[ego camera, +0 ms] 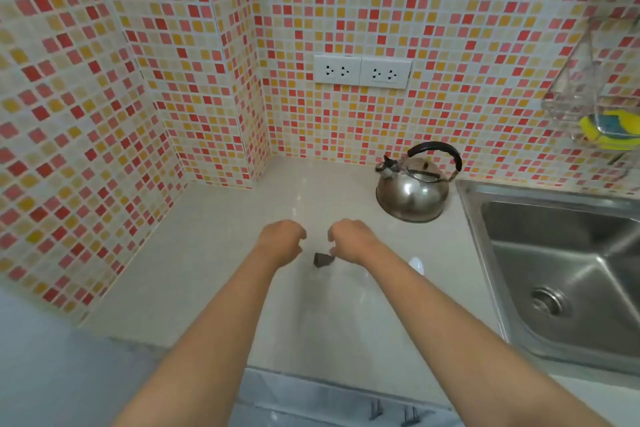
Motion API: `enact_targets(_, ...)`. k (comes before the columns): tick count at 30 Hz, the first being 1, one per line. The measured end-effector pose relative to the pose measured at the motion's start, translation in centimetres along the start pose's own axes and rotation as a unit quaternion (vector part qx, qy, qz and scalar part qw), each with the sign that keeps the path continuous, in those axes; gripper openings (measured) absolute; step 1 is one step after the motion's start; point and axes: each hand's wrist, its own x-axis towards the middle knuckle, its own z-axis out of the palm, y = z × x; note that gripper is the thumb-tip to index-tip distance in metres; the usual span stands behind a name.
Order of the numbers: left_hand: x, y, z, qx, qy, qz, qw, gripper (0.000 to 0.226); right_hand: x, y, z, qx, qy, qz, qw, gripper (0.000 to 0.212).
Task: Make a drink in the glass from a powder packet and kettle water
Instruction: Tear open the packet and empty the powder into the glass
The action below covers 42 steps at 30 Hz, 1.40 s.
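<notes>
Both arms are stretched forward over the pale counter. The left hand is seen from behind with its fingers curled downward; nothing can be seen in it. The right hand is likewise curled, and a small dark packet is pinched at its fingertips, just below and between the two hands. The glass is only faintly made out beneath the packet, as a blurred transparent shape standing on the counter between the forearms; its contents cannot be told. The steel kettle, with a black handle, is set upright near the back wall, well apart from the hands and just left of the sink. Two white sockets are mounted on the mosaic tiles above it. A yellow sponge is held in a clear rack at the right edge.
</notes>
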Motion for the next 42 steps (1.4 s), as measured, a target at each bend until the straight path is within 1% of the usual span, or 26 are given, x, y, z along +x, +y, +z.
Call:
enact_targets(1, 0.0, -0.1, 0.5, 0.008, -0.018, -0.004, 1.0, 0.04, 0.3, -0.3, 0.6, -0.03, -0.004, -0.005, 1.0, 0.03)
enact_targets(3, 0.4, -0.5, 2.1, -0.011, -0.027, -0.006, 1.0, 0.04, 1.5, -0.6, 2.2, -0.09, 0.0, -0.035, 0.995, 0.021)
enact_targets(4, 0.4, -0.6, 3.0, -0.018, -0.033, -0.01, 0.999, 0.039, 1.8, -0.7, 3.2, -0.109, 0.0, -0.045, 0.993, 0.019)
enact_targets(8, 1.2, -0.7, 5.2, -0.052, -0.037, -0.007, 0.998, 0.037, 3.3, -1.4, 6.2, -0.159, -0.007, -0.078, 0.984, 0.03)
enact_targets(11, 1.5, -0.1, 6.4, -0.079, -0.05, -0.012, 0.996, 0.023, 4.0, -1.8, 8.0, -0.194, -0.02, -0.082, 0.977, 0.028)
enact_targets(15, 1.6, 0.2, 7.2, -0.15, -0.041, -0.051, 0.987, 0.017, 4.5, -2.6, 8.3, -0.194, -0.015, -0.086, 0.977, 0.027)
enact_targets(17, 1.7, 0.2, 7.4, -0.197, -0.038, -0.072, 0.977, 0.016, 4.6, -2.5, 8.6, -0.187, -0.012, -0.083, 0.979, 0.027)
enact_targets(19, 1.6, 0.3, 7.5, -0.222, -0.036, -0.078, 0.971, 0.016, 4.4, -2.4, 8.6, -0.183, -0.008, -0.087, 0.979, 0.025)
enact_targets(23, 1.2, 0.6, 7.5, -0.221, -0.029, -0.077, 0.972, 0.012, 3.8, -2.1, 8.9, -0.18, 0.008, -0.107, 0.978, 0.021)
enact_targets(26, 1.0, 0.9, 7.6, -0.174, -0.023, -0.066, 0.982, 0.008, 3.5, -2.2, 9.4, -0.181, 0.024, -0.12, 0.976, 0.022)
enact_targets(27, 1.0, 1.0, 7.7, -0.167, -0.02, -0.064, 0.984, 0.009, 3.4, -2.2, 9.5, -0.176, 0.03, -0.117, 0.977, 0.023)
enact_targets(31, 0.7, 1.2, 7.5, -0.202, -0.007, -0.084, 0.976, 0.007, 3.0, -2.1, 9.4, -0.145, 0.048, -0.079, 0.985, 0.023)
enact_targets(34, 0.1, 1.2, 7.1, -0.244, 0.018, -0.103, 0.964, 0.019, 2.6, -2.2, 8.6, -0.112, 0.051, -0.039, 0.992, 0.019)
enact_targets(37, -0.3, 1.3, 6.1, -0.244, 0.058, -0.079, 0.965, 0.018, 2.6, -2.3, 7.3, -0.045, 0.069, 0.018, 0.996, 0.019)
enact_targets(38, -0.3, 1.4, 5.7, -0.266, 0.079, -0.084, 0.957, 0.019, 2.6, -2.3, 6.7, -0.01, 0.075, 0.041, 0.996, 0.022)
enact_targets(40, -0.4, 1.9, 4.6, -0.363, 0.105, -0.122, 0.918, 0.031, 2.3, -2.4, 5.6, 0.074, 0.086, 0.091, 0.989, 0.028)
enact_targets(42, -0.4, 2.7, 3.3, -0.431, 0.12, -0.166, 0.879, 0.028, 1.8, -2.5, 4.5, 0.129, 0.094, 0.126, 0.979, 0.028)
